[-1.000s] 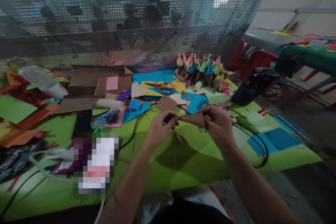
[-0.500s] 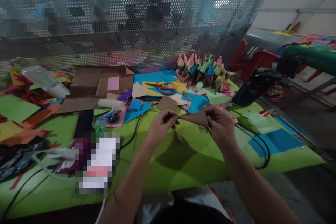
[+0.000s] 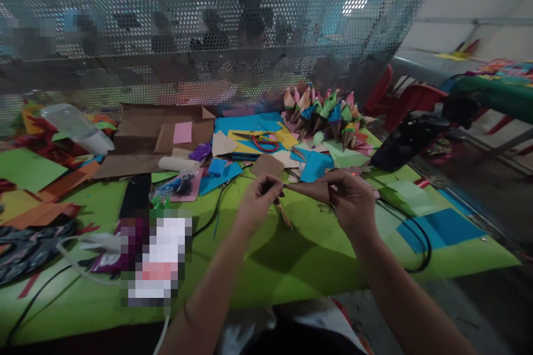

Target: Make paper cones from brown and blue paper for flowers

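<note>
Between my two hands, above the green-covered table, is a small brown paper cone. My left hand pinches its pointed tip. At the wide end, my right hand grips the rim, some fingers hidden behind the paper. A thin pencil-like stick shows just below my left fingertips; whether it is held or lies on the table I cannot tell. Just beyond my hands lie a rounded brown paper piece and folded blue paper.
Several finished paper cones with coloured tops stand at the back right. Scissors lie on yellow paper. A lit phone with a cable, a dark phone and a clear bottle are at left. A black cable loops at right.
The whole view has shifted slightly. Both hands keep hold of the paper cone in nearly the same pose.
</note>
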Available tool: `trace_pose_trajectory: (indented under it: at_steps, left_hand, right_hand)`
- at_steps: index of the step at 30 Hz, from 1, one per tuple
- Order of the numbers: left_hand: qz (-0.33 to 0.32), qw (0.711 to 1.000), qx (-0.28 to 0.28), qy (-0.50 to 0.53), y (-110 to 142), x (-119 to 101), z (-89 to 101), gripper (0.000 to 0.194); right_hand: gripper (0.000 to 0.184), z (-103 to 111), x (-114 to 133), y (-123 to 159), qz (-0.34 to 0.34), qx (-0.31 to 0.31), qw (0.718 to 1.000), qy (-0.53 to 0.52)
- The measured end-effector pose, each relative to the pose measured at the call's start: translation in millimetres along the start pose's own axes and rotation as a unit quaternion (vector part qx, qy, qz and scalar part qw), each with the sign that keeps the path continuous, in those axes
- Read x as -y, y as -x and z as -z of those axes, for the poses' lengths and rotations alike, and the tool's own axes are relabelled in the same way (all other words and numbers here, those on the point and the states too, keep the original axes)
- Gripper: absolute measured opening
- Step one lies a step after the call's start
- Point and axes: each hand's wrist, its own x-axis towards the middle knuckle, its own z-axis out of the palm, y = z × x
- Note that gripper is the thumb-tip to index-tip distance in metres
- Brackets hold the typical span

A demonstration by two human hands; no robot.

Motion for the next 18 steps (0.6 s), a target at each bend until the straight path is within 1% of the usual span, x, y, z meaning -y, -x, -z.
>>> trace_pose_trajectory:
  at_steps: [3, 6, 8, 11, 14, 16, 18]
  left_hand:
    - [-0.024, 0.999, 0.013, -0.030, 1.9, -3.8, 0.5, 0.028]
    - [-0.044, 0.997, 0.047, -0.044, 4.4, -8.8, 0.5, 0.026]
    - [-0.035, 0.996, 0.069, -0.039, 5.3, -9.9, 0.2, 0.026]
    - [-0.020, 0.996, 0.074, -0.034, 4.9, -8.0, 0.7, 0.029]
    - [-0.016, 0.996, 0.076, -0.032, 2.9, -6.2, 3.5, 0.033]
    - [-0.009, 0.995, 0.092, -0.039, 1.7, -7.1, 6.4, 0.036]
    - [-0.009, 0.992, 0.111, -0.062, 1.4, -9.8, 8.9, 0.040]
  right_hand:
    - [0.013, 0.1, 1.4, -1.2, 0.010, 0.005, 1.000, 0.001]
    - [0.016, 0.6, 1.5, -1.3, 0.013, 0.015, 1.000, 0.001]
    - [0.018, 0.7, 1.4, -0.7, 0.007, 0.027, 1.000, 0.001]
    - [0.019, 0.6, 2.0, 0.1, 0.007, 0.037, 0.999, 0.010]
    - [0.019, 0.6, 3.9, -0.3, 0.024, 0.034, 0.999, 0.026]
    - [0.018, 0.7, 5.3, -0.8, 0.040, 0.035, 0.998, 0.033]
    - [0.017, 0.6, 6.2, -0.8, 0.063, 0.049, 0.996, 0.047]
